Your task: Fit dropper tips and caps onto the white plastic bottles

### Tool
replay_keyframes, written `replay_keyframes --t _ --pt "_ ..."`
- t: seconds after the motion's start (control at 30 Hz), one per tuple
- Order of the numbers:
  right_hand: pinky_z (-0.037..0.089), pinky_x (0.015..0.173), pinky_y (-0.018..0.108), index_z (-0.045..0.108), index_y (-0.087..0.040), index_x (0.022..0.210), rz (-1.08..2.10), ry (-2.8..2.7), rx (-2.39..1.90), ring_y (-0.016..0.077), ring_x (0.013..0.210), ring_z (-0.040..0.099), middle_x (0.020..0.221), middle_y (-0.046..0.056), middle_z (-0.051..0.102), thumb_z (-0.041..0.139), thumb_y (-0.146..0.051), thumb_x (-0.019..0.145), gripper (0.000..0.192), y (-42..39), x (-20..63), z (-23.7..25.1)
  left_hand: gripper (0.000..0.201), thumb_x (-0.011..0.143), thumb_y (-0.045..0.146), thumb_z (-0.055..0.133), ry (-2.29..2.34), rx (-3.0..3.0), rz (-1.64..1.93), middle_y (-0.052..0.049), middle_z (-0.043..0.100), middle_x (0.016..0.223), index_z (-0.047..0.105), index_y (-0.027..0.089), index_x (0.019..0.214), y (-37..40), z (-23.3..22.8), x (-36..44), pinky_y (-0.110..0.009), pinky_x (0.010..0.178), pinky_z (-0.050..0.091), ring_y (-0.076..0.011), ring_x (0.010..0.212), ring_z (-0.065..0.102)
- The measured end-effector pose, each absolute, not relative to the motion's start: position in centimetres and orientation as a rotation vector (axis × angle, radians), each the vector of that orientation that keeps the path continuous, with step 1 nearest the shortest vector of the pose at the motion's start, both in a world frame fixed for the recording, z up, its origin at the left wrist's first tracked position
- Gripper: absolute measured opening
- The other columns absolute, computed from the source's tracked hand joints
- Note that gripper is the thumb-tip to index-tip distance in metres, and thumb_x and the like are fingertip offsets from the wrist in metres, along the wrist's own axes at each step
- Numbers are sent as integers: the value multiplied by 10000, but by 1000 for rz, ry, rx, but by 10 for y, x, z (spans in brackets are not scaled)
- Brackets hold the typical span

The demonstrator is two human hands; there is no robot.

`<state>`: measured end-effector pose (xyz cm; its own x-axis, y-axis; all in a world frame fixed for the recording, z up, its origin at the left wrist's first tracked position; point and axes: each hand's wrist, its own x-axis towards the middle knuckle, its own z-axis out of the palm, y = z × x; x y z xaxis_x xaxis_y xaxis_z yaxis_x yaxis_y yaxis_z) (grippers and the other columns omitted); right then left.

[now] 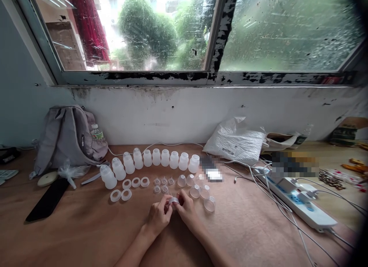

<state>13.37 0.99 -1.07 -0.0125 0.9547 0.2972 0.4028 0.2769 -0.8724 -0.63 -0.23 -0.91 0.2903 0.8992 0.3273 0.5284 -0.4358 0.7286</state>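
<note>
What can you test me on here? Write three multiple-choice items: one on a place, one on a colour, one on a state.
1. Where is the backpack?
A. On the desk's left, against the wall
B. Beside the power strip
C. On the windowsill

2. What colour is the power strip's body?
A. Black
B. Red
C. White

3. What are the left hand and right hand doing?
A. Lying flat and empty
B. Pinching one small clear piece together
C. Each lifting a bottle

Answers: 1 A, it leans at the left wall; 2 C, its casing is white; 3 B, both sets of fingertips meet on the piece.
</note>
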Motion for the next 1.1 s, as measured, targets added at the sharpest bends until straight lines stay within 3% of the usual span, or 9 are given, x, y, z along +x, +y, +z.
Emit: replay_keyframes --t 0.33,0.4,0.47,0.57,0.7,0.87,1.0,1.1 --pt "321 467 213 362 -206 610 671 -1624 -1264 98 498 377 547 -53 421 486 -133 654 151 12 133 -11 169 817 228 399 1362 1979 1036 2 667 762 488 252 958 -5 -11 1 -237 592 467 -158 667 640" --pt "363 488 213 435 -196 712 781 -1643 -1192 102 528 425 622 -35 483 515 -177 692 85 10 135 -5 180 827 237 378 1388 1922 1050 -9 660 807 479 248 975 -6 -10 2 -253 623 463 -162 692 633" --pt "404 499 216 469 -192 909 942 -1640 -1124 106 562 476 745 -4 533 516 -246 751 173 8 138 2 171 827 242 365 1418 1821 1103 -21 641 826 479 234 953 -3 -10 0 -261 635 453 -163 707 618" --pt "440 500 222 454 -207 1085 1046 -1626 -1117 106 569 502 828 22 533 447 -319 829 279 3 141 11 138 810 281 364 1359 1478 1161 14 564 669 458 210 884 4 -9 -5 -212 477 396 -113 510 530" --pt "457 572 243 588 -208 950 894 -1756 -1146 119 614 518 839 34 553 475 -329 824 208 1 140 13 206 775 386 379 1149 1141 1065 73 404 527 440 196 822 9 -9 -8 -155 331 214 -50 343 310" --pt "378 452 217 593 -177 676 875 -1829 -1116 124 518 475 570 0 530 449 -338 841 271 0 135 10 380 782 526 321 1047 1017 1012 72 392 521 466 183 854 6 -7 -7 -155 331 200 -40 336 278" --pt "339 459 217 567 -178 636 841 -1862 -1098 115 495 438 552 -11 516 438 -331 848 292 -3 132 13 401 741 571 417 1116 1115 1011 80 356 491 466 173 757 4 0 -6 -153 340 177 -38 358 256" --pt "334 493 222 559 -179 632 827 -1873 -1087 114 517 435 580 -11 520 426 -327 856 299 -5 129 18 394 755 555 404 1190 1087 1083 67 366 506 446 172 673 4 2 -4 -156 377 236 -50 405 304"
